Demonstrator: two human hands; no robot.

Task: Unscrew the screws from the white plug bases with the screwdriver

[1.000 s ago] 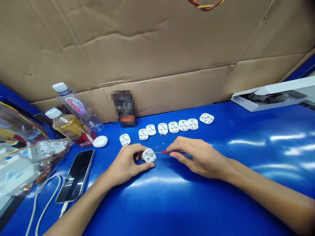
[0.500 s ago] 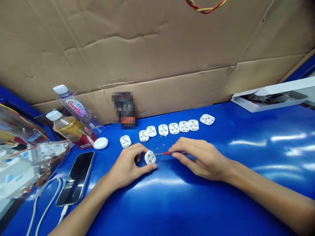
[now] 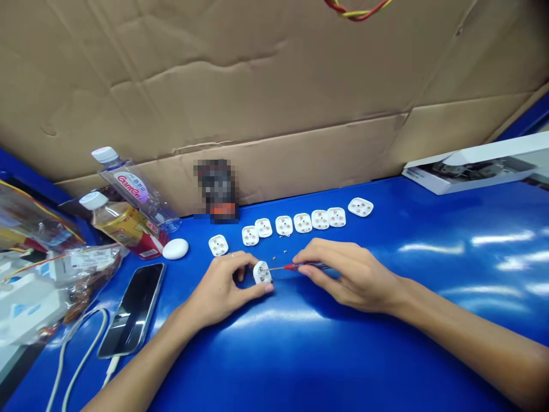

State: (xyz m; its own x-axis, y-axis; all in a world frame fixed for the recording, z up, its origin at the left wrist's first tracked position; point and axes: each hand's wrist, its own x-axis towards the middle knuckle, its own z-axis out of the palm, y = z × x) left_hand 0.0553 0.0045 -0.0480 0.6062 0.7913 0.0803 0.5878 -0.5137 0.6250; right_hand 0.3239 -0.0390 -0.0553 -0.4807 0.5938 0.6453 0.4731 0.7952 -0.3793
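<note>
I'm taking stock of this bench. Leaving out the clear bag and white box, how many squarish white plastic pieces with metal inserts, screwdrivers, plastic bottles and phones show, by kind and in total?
Squarish white plastic pieces with metal inserts: 9, including 1 in the left hand
Thin screwdriver with red collar: 1
White-capped plastic bottles: 2
Black-screened rectangular phone: 1
Total: 13

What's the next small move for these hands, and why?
Probably a slight twist of the screwdriver with the right hand, while the left hand braces the white piece. The shaft reaches the piece's face and both grips are set; whether the tip sits in a screw is too small to tell.
</note>
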